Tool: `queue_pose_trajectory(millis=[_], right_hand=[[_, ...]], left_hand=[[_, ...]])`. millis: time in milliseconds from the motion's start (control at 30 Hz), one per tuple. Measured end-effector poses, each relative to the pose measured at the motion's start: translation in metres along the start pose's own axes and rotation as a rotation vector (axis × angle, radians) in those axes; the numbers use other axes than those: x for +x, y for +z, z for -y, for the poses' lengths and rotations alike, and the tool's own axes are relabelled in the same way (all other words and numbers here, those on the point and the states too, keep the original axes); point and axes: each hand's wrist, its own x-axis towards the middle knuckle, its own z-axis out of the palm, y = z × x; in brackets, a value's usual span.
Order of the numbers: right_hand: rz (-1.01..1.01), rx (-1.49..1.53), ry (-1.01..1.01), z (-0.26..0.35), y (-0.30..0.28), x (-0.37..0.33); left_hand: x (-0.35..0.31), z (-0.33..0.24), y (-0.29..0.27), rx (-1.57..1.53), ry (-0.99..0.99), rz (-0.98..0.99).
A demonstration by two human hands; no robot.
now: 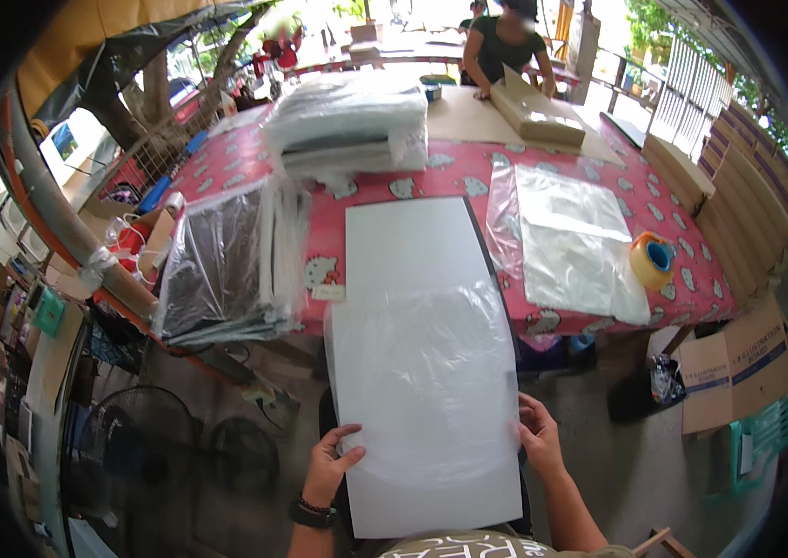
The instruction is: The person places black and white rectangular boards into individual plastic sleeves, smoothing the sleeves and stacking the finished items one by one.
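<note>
A long white board [413, 242] stretches from my lap up onto the table, with a dark edge showing along its far right side. Across its middle lies a clear plastic bag [422, 372], a little wider than the board; whether it wraps round the board or only lies on top, I cannot tell. My left hand [329, 460] pinches the bag's lower left edge between thumb and fingers. On the opposite side, my right hand [543, 435] grips its right edge, fingers partly hidden. Right of the board lies a stack of clear plastic bags [585, 232].
A pile of bagged dark boards [217, 260] lies left on the red patterned table [464, 167], with another wrapped stack [347, 126] behind. An orange tape roll [652, 260] sits at the right. Across the table a person [510, 51] handles a cardboard box [538, 112]. A fan [138, 437] stands lower left.
</note>
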Motion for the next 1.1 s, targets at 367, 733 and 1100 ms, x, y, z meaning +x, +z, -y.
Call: queue_pose_trajectory(millis=[367,733,1100], right_hand=[[-0.109,-0.724,-0.477,-0.003,0.008,-0.007],[-0.314,-0.682,-0.745,0.017,0.022,-0.012],[-0.064,-0.625,-0.668,0.009,0.020,-0.026]], left_hand=[[-0.004,-0.010,0.001,0.668,0.219,-0.148],[-0.017,-0.054,0.051,1.032,0.695,-0.133],[0.005,-0.019,0.010,1.099,0.797,-0.572]])
